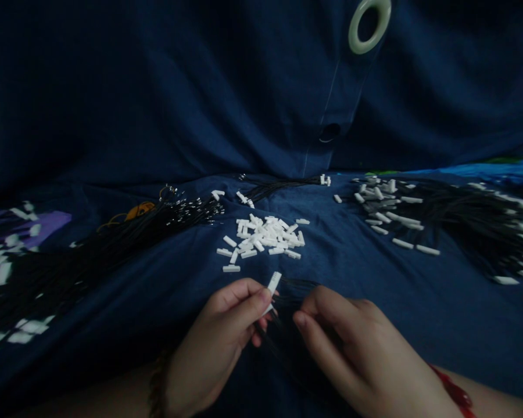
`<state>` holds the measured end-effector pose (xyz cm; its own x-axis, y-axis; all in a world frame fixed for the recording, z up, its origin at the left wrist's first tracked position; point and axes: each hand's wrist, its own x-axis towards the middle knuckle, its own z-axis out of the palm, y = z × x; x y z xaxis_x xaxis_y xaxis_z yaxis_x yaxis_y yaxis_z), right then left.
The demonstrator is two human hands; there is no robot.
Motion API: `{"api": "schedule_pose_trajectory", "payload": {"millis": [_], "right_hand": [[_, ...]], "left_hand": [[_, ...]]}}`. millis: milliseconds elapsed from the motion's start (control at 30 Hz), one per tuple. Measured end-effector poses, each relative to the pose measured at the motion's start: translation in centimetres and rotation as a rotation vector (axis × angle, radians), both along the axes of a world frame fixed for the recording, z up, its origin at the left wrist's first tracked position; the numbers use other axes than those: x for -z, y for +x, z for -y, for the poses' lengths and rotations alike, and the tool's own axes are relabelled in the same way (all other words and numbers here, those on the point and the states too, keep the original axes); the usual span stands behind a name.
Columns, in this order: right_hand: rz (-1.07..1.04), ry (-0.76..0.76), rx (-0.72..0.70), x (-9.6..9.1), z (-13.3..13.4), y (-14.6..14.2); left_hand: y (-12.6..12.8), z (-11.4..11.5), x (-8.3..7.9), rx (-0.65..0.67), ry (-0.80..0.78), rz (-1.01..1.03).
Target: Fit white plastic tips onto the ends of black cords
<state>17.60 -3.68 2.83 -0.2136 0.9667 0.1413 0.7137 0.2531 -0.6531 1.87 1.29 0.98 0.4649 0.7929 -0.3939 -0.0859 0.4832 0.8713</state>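
Left hand (pixel 213 342) pinches a tiny white plastic connector (pixel 273 283), right hand (pixel 353 348) curls around floppy black wires (pixel 287 293) just beside it, over blue cloth (pixel 418 325). Connector's light and probably slick, so grip its long sides; hold wires near the tips.

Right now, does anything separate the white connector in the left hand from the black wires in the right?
Nothing visible: the white connector in the left hand sits right beside the black wires in the right hand.
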Motion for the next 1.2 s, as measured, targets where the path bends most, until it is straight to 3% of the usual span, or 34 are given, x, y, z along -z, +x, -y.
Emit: {"api": "schedule_pose_trajectory", "payload": {"millis": [200, 367, 533, 1200], "right_hand": [[0.026, -0.065, 0.063, 0.3, -0.7, 0.4], [0.049, -0.090, 0.074, 0.6, -0.9, 0.4], [-0.047, -0.129, 0.072, 0.9, -0.8, 0.1], [-0.026, 0.039, 0.023, 1.9, -0.8, -0.6]], "left_hand": [[0.0, 0.0, -0.1, 0.003, -0.025, 0.032], [0.3, 0.1, -0.2, -0.026, 0.014, -0.061], [0.5, 0.0, -0.3, -0.041, 0.037, -0.081], [0.6, 0.4, 0.5, 0.009, 0.094, -0.114]]}}
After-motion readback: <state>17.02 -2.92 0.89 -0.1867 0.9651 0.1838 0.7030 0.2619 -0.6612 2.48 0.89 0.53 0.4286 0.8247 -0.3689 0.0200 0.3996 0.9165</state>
